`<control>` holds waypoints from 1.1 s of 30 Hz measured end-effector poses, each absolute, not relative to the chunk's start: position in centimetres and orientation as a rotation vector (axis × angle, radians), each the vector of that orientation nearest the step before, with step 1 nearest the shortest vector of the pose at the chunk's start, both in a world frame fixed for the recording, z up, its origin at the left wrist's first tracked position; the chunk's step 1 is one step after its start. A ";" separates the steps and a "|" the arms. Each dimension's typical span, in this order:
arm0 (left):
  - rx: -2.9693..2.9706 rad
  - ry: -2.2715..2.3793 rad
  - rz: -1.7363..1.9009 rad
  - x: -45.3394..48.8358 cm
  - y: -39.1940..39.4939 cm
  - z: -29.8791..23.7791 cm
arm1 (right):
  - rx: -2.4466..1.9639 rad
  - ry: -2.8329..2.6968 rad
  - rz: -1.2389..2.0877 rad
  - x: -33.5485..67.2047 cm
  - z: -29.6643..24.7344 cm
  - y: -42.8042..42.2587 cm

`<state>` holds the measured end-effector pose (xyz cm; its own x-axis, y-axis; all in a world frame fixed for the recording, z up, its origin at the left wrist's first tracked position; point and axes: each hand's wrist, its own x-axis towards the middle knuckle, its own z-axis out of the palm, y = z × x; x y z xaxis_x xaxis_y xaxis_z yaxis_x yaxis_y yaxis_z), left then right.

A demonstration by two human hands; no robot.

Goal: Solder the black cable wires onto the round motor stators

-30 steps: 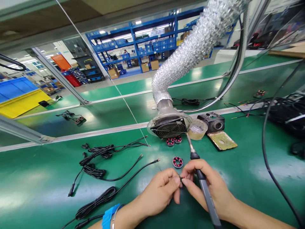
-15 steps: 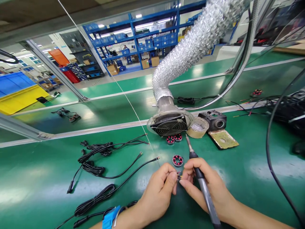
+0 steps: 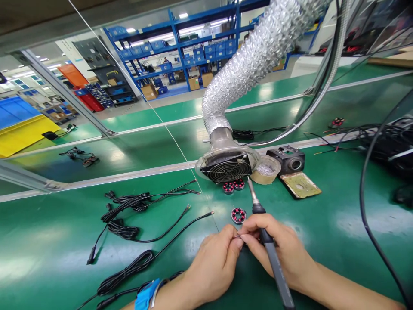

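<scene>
My left hand [image 3: 214, 262] pinches a thin wire end [image 3: 238, 236] at its fingertips. My right hand [image 3: 279, 252] meets it there, fingertips also on the wire, while a soldering iron [image 3: 267, 249] rests in its grip with the tip pointing up toward the fan. A small round red-and-black stator [image 3: 238, 215] lies on the green mat just beyond my fingers. Two more stators [image 3: 232, 186] sit under the fume extractor fan [image 3: 226, 168]. A blue wrist strap [image 3: 146, 295] is on my left wrist.
Black cables [image 3: 132, 206] with bare ends lie coiled at the left. A silver flexible duct [image 3: 254, 56] rises from the fan. A solder tip cleaner pot [image 3: 266, 169], black iron stand [image 3: 287, 159] and yellowed sponge pad [image 3: 300, 185] sit behind. Tangled black cords [image 3: 387, 146] are at the right.
My hands stayed together, fingertips closing in on the wire end again. The view shifted slightly down and left; the soldering iron stayed in my right hand.
</scene>
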<state>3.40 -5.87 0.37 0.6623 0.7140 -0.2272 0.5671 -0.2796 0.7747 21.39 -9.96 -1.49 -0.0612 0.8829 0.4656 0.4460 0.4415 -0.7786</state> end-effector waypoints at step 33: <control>1.607 1.004 0.339 3.7 -4.1 -1.6 | -1.408 -1.557 0.501 26.1 2.0 -13.2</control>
<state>3.68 -4.06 -1.57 0.5920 0.7515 -0.2911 0.4209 0.0197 0.9069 26.06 -13.21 1.97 0.1076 0.9248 0.3649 0.5380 0.2545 -0.8036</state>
